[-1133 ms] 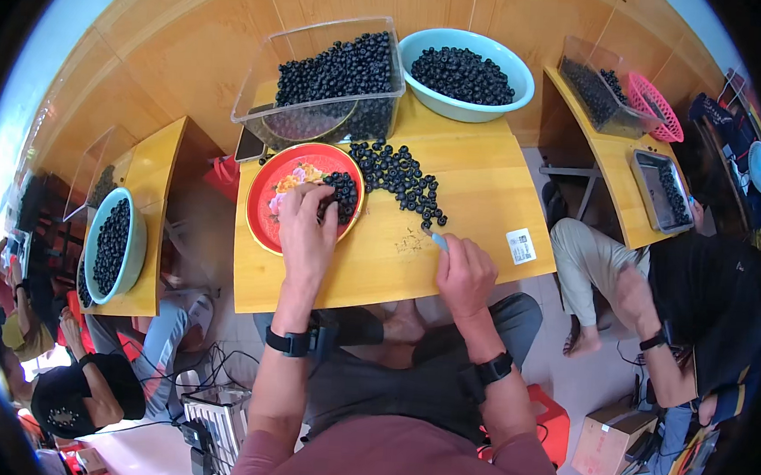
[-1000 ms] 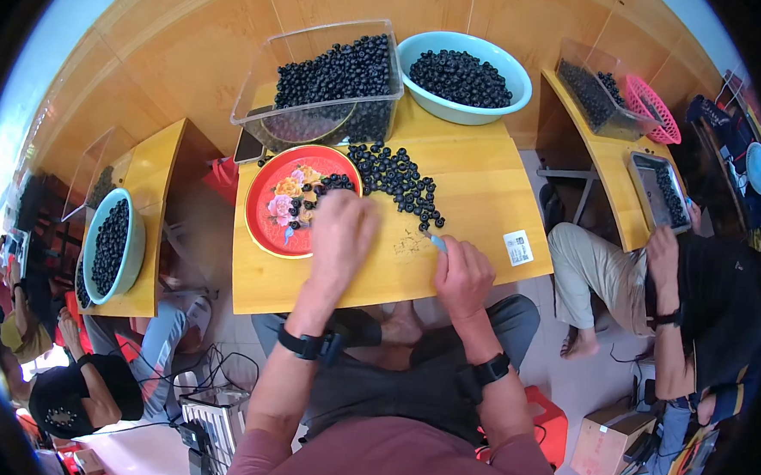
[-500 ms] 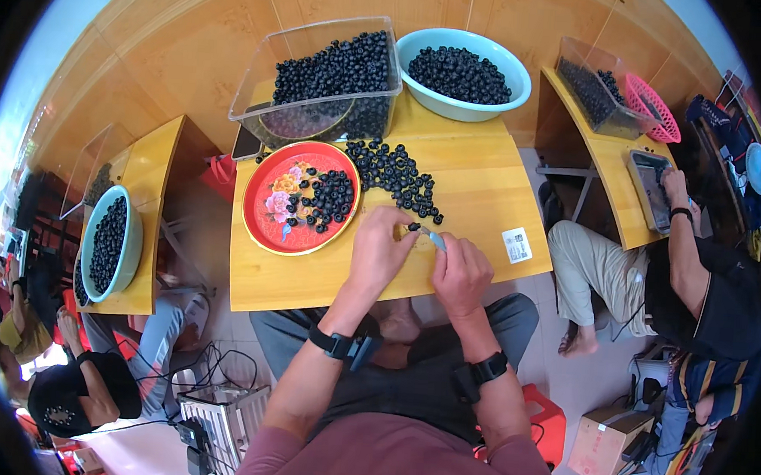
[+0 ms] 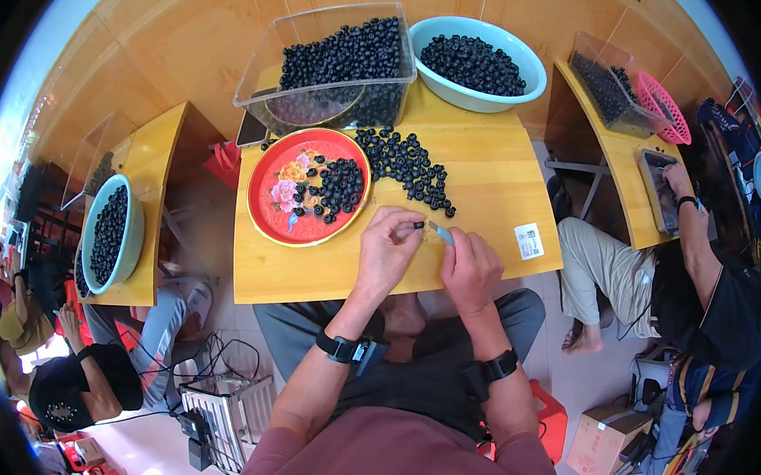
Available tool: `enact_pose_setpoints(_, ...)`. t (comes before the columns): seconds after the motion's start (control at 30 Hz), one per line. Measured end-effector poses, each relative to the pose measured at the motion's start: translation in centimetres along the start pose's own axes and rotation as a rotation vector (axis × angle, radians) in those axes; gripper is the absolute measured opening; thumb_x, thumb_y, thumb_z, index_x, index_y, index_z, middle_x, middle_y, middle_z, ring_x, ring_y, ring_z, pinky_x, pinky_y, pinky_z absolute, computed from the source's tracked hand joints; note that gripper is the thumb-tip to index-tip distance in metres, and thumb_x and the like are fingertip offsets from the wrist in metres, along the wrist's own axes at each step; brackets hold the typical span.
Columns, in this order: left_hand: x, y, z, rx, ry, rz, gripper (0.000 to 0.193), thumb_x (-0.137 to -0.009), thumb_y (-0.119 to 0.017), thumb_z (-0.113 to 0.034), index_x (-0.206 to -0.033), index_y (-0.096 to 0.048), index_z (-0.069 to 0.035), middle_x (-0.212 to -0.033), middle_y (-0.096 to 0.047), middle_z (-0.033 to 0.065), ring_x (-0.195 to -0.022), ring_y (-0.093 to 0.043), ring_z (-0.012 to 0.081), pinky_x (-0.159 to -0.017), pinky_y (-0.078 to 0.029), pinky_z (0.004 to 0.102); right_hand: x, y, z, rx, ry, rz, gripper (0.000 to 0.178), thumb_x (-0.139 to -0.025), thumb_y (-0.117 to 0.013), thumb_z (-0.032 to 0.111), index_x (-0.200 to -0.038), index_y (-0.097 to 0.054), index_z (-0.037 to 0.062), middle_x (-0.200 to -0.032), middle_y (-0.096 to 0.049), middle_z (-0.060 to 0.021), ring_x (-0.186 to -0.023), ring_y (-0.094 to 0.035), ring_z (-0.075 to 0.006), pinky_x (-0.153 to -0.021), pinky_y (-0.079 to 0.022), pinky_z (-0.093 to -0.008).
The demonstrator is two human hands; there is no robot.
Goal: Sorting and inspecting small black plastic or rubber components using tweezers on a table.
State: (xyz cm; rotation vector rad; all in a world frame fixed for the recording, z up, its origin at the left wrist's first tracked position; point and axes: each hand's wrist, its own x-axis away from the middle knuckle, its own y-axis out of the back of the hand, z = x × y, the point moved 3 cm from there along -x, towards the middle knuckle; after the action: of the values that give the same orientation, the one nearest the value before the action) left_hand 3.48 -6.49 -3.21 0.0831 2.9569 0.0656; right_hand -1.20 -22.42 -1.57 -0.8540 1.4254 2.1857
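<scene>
Between the thumb and fingers of my left hand (image 4: 386,253) is a small round black bead (image 4: 418,225). My right hand (image 4: 472,272) is closed around a small knife (image 4: 442,234) with a light blue handle. Its tip points toward the bead, a short gap away. Both hands are above the near part of a yellow wooden table (image 4: 487,170). Left of my left hand lies a round red tray (image 4: 268,219) with a gold rim and a flower print, holding a cluster of black beads (image 4: 342,186). Loose black beads (image 4: 408,164) spread beyond my hands.
A clear plastic bin (image 4: 255,80) and a light blue basin (image 4: 457,95), both filled with black beads, stand at the back. A white label (image 4: 529,242) sticks to the table's right side. People work at neighbouring tables, with another basin (image 4: 130,246) on the left.
My right hand and the knife have drawn slightly away from the bead, to the right. The left fingers still pinch the bead. The whole view has shifted a little.
</scene>
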Motion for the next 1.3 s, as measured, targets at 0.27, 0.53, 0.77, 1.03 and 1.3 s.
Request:
enact_pose_setpoints(0.27,0.3,-0.6,-1.4,-0.129,-0.039,0.025,0.027,-0.090,-0.075,0.009,-0.116,-0.073,0.002,-0.108,-0.064,0.0047,-0.091,-0.066,0.0097,-0.081,-0.055,0.0242,-0.5,0.4,0.3,-0.010,0.056,0.041,0.012,-0.089,-0.071,0.012,-0.099,-0.069,0.0082,-0.075,-0.057,-0.0066,-0.066,-0.062,-0.0274,-0.058,-0.049,-0.0418)
enact_pose_setpoints(0.53,0.4,-0.5,-0.6,-0.101,-0.058,-0.013,0.030,-0.089,-0.077,0.006,-0.118,-0.073,0.000,-0.102,-0.069,0.0101,-0.089,-0.071,0.0171,-0.080,-0.058,0.0292,-0.6,0.3,0.4,-0.007,0.042,0.090,0.010,-0.089,-0.071,0.012,-0.098,-0.068,0.0079,-0.075,-0.057,-0.0064,-0.067,-0.063,-0.0269,-0.058,-0.050,-0.0413)
enact_pose_setpoints(0.77,0.4,-0.4,-1.0,-0.151,-0.048,-0.017,0.030,-0.089,-0.077,0.006,-0.118,-0.073,-0.001,-0.102,-0.069,0.0106,-0.088,-0.071,0.0177,-0.078,-0.058,0.0292,-0.6,0.1,0.3,-0.021,0.050,0.099,0.009,-0.089,-0.070,0.013,-0.097,-0.068,0.0073,-0.075,-0.057,-0.0076,-0.067,-0.064,-0.0277,-0.059,-0.051,-0.0421)
enact_pose_setpoints(1.03,0.5,-0.5,-0.5,-0.075,-0.092,-0.025,0.028,-0.089,-0.078,0.006,-0.115,-0.071,0.000,-0.101,-0.069,0.0087,-0.087,-0.070,0.0153,-0.078,-0.057,0.0287,-0.6,-0.2,0.2,0.008,-0.004,0.130,0.009,-0.090,-0.069,0.013,-0.097,-0.069,0.0074,-0.075,-0.058,-0.0079,-0.067,-0.065,-0.0288,-0.059,-0.052,-0.0428)
enact_pose_setpoints(1.3,0.5,-0.5,-0.7,-0.085,0.053,-0.016,0.034,-0.090,-0.075,0.008,-0.121,-0.065,0.001,-0.100,-0.067,0.0032,-0.090,-0.065,0.0089,-0.082,-0.055,0.0243,-0.5,0.1,0.3,-0.017,0.041,0.105,0.014,-0.088,-0.071,0.013,-0.100,-0.071,0.0067,-0.075,-0.059,-0.0082,-0.067,-0.065,-0.0287,-0.059,-0.053,-0.0425)
